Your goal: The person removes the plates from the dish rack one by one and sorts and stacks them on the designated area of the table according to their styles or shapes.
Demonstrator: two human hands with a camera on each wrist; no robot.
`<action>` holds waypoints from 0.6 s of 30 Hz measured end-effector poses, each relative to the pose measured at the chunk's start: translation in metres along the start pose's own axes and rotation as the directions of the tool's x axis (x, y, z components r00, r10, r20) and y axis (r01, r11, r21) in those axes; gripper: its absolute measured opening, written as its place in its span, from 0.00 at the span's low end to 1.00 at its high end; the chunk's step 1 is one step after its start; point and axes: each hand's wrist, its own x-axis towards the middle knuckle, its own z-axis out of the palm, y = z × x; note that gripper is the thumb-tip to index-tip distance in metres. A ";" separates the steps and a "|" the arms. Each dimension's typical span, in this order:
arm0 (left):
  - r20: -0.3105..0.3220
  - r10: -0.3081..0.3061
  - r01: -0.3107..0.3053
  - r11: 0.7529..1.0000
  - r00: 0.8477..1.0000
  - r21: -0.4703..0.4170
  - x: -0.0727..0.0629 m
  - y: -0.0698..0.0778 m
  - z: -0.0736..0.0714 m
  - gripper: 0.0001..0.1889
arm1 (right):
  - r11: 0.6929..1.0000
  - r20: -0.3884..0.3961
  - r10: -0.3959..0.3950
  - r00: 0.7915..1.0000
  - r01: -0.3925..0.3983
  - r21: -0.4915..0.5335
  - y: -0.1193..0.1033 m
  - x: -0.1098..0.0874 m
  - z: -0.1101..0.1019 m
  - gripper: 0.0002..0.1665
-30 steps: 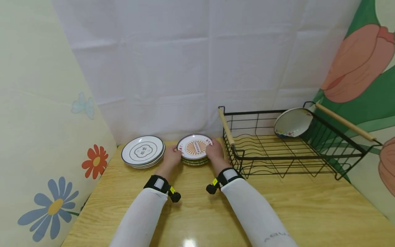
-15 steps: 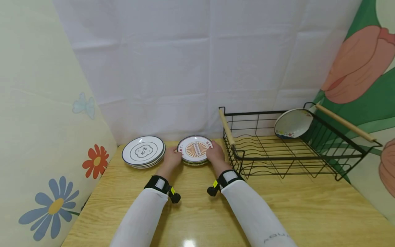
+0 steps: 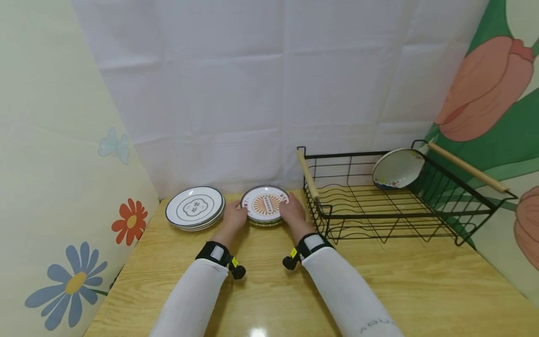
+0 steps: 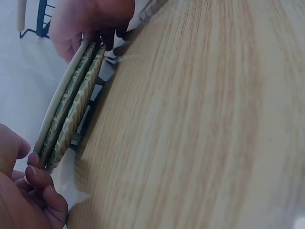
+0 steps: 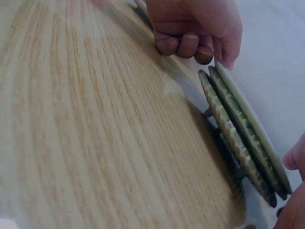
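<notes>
Both my hands hold a small white plate (image 3: 265, 202) with a dark rim and an orange sunburst print, seen in the head view. My left hand (image 3: 234, 216) pinches its left edge, while my right hand (image 3: 293, 210) has the right edge between thumb and fingers. Directly beneath it are ribbed green-and-cream dishes (image 4: 71, 119), tightly stacked, with small feet under the lowest. In the left wrist view, the plate's pale edge (image 4: 58, 102) lies along the upper dish. Beside my left hand stands a stack of larger blue-rimmed white plates (image 3: 195, 206).
A black wire dish rack (image 3: 387, 216) with wooden handles stands close to the right of my right hand. One white bowl (image 3: 397, 169) leans at its far right end. Behind the wooden table (image 3: 269, 290) hangs a white cloth (image 3: 223, 103).
The sunburst plate has come down slightly, and less of the green dishes shows below it than a second ago. My hands have stayed on its edges.
</notes>
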 end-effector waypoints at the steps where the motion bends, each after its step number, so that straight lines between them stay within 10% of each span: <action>1: -0.003 -0.003 0.003 1.000 1.000 -0.002 0.000 0.000 0.000 0.29 | 1.000 0.001 -0.006 1.000 0.006 0.005 -0.001 -0.002 -0.001 0.40; 10: -0.036 0.069 -0.074 0.980 0.997 -0.187 -0.027 0.029 -0.025 0.31 | 0.961 0.139 -0.242 0.960 0.219 0.167 -0.051 -0.058 -0.034 0.43; 18: 0.008 0.162 -0.142 0.890 0.987 -0.433 -0.075 0.077 -0.042 0.31 | 0.850 0.318 -0.527 0.788 0.496 0.179 -0.088 -0.099 -0.116 0.37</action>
